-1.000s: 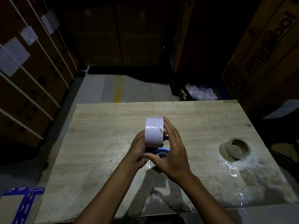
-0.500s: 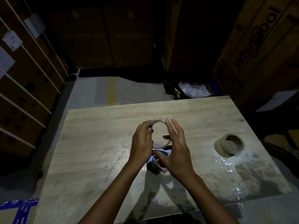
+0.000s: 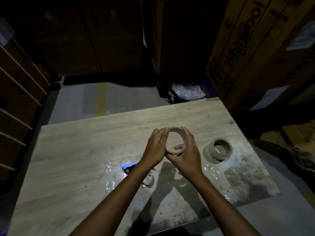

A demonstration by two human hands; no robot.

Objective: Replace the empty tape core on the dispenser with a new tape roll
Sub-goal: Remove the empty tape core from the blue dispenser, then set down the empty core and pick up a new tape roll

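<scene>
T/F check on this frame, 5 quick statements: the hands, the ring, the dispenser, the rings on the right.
1. Both hands hold one ring between them. True: the left hand and right hand grip the ring from either side.
2. The ring lies flat on the table. False: it is lifted above the table, its opening facing the camera.
3. The blue dispenser sits on the table under the left forearm. True.
4. The rings at right are stacked. True: two rings lie one on the other, apart from the hands.
5. The right hand is reaching for those rings. False: it is on the held ring.
</scene>
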